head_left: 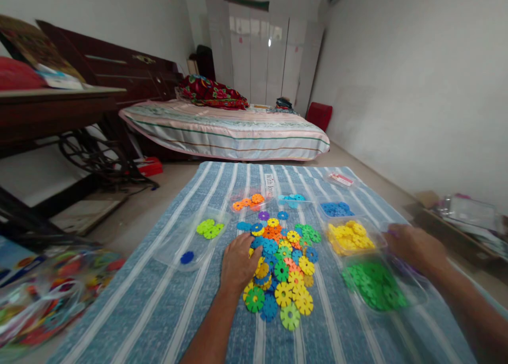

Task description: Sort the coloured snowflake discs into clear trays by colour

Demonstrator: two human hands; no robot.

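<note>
A loose pile of notched plastic discs point(281, 269) in several colours lies on a striped cloth point(206, 311). My left hand point(240, 261) rests on the pile's left edge, thumb and fingers apart with yellow discs showing between them; its fingertips are partly hidden. At the right, my right hand point(416, 246) is closed, with a bit of purple at its fingertips that looks like a purple disc. It is just beside a clear box of yellow discs point(351, 235). Below it sits a clear box of green discs point(375, 284). Purple discs point(405, 266) show partly under that hand.
Clear boxes hold blue discs point(336, 209), light blue discs point(291, 200), orange discs point(249, 202) and lime discs point(210, 228); a dark blue disc point(187, 257) lies in the lime box. A bed point(230, 134) stands beyond, a sewing-machine table point(59, 110) at left.
</note>
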